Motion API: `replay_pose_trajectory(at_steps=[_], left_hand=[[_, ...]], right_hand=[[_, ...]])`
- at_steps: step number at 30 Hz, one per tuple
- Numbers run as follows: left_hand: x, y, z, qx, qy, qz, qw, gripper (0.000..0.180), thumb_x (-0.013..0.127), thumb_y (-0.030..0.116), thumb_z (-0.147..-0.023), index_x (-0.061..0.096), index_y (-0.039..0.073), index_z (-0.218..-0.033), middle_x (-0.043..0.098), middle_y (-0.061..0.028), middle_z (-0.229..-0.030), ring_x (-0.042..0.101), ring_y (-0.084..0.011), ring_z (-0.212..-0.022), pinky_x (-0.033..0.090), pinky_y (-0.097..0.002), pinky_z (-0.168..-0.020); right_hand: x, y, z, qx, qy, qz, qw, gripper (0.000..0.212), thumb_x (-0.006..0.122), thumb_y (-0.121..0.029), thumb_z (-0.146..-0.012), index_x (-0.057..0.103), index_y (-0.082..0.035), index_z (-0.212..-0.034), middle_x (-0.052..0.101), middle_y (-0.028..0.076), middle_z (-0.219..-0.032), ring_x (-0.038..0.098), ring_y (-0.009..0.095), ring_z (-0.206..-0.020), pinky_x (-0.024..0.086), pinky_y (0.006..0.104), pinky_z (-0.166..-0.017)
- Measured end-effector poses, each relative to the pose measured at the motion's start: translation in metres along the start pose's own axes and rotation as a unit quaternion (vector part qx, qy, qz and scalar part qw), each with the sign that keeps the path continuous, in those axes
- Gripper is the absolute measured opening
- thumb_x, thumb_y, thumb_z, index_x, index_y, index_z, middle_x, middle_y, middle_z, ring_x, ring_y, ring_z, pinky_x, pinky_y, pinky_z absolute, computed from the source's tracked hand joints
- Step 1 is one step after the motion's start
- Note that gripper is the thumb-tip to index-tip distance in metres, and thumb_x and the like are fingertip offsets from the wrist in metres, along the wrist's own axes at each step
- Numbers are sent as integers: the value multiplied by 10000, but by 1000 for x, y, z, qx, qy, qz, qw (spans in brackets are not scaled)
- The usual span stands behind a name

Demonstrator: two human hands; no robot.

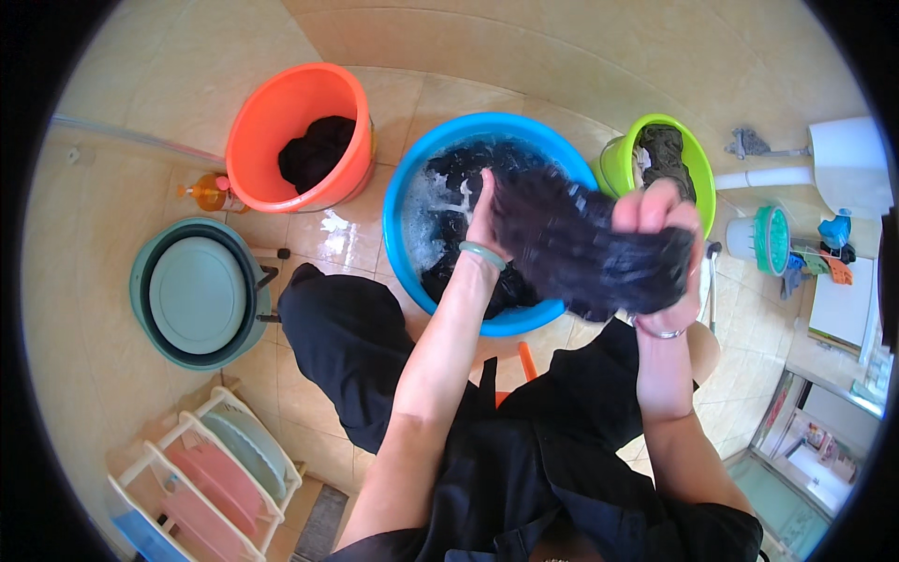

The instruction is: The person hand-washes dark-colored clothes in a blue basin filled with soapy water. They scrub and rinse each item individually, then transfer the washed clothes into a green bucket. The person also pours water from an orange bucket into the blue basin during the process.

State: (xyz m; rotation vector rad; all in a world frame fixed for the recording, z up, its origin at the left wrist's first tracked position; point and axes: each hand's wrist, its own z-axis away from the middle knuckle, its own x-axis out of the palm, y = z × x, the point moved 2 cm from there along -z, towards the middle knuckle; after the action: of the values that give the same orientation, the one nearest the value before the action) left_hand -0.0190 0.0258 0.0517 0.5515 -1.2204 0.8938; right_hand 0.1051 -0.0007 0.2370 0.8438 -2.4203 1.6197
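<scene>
Clearly, the blue tub [560, 145] is the largest vessel, with dark laundry [459, 164] lying in its foamy water [421, 245]. Left of the tub stands the orange bucket [248, 140], a black bundle [318, 155] inside. Also left of the tub, but nearer the person, is the grey-green basin [197, 290]. Just right of the tub is the lime bucket [707, 178], holding more dark cloth [665, 155]. Raised over the tub's right side is the black cloth [590, 248], blurred. The right hand [670, 229] clamps its right end, fingers curled over. The left hand [482, 220], above the tub, meets its left end; I cannot tell whether it grips. Well left of the tub is an amber bottle [208, 192]. Smallest, a pale green bangle [481, 253] circles the left wrist over the tub.
</scene>
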Motion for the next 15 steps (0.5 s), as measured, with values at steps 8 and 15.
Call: replay_pose_trajectory(at_steps=[8,15], left_hand=[[-63,-17,15,-29,56,29,998,590,545,529,-909,541,85,-1297,574,-135,-1296,558,-295,-1173,423,-491,-1019],[-62,2,49,252,368,-533,719,596,589,524,-882,568,40,-1229,542,-160,-1308,486,-346,-1228,382,-433,-1012]], right_hand=[[-10,8,20,92,45,-36,994,154,632,-74,-815,524,-24,-913,524,101,-983,571,236,-910,491,354,-824],[-43,25,5,152,195,-1,969,505,530,56,-690,518,49,-1195,595,108,-1121,597,185,-1039,466,296,-931]])
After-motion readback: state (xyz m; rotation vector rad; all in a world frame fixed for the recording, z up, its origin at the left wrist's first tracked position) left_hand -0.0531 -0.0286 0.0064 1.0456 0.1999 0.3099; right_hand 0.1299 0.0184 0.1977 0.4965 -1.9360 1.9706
